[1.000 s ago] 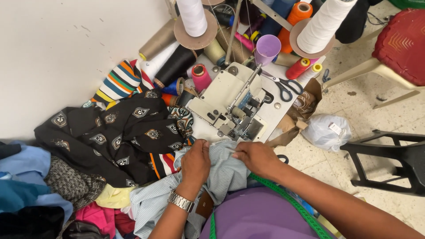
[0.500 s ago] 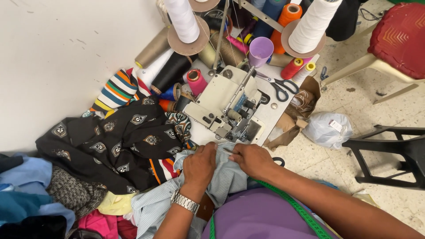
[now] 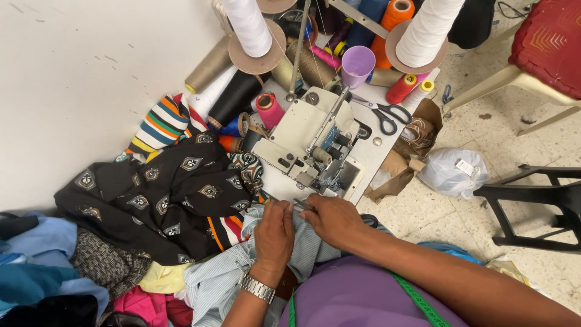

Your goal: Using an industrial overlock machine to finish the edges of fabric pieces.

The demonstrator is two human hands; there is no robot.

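My left hand (image 3: 273,233), with a metal watch on its wrist, pinches the light blue striped fabric (image 3: 225,277) in front of a cream overlock sewing machine (image 3: 308,142). Beside it my right hand (image 3: 330,219) grips the same fabric's edge and a small thin metal tool. Both hands sit just below the machine's needle area. The cloth runs down over my lap, partly hidden by my arms.
A black patterned cloth (image 3: 157,200) and a pile of coloured garments lie to the left. Thread cones (image 3: 248,27) stand behind the machine, with scissors (image 3: 384,115), a purple cup (image 3: 357,63), a paper bag, a plastic bag (image 3: 451,172), a black stool and a red-cushioned chair on the right.
Both hands have stayed together on the striped fabric, shifting slightly toward the machine. The view has tilted a little.
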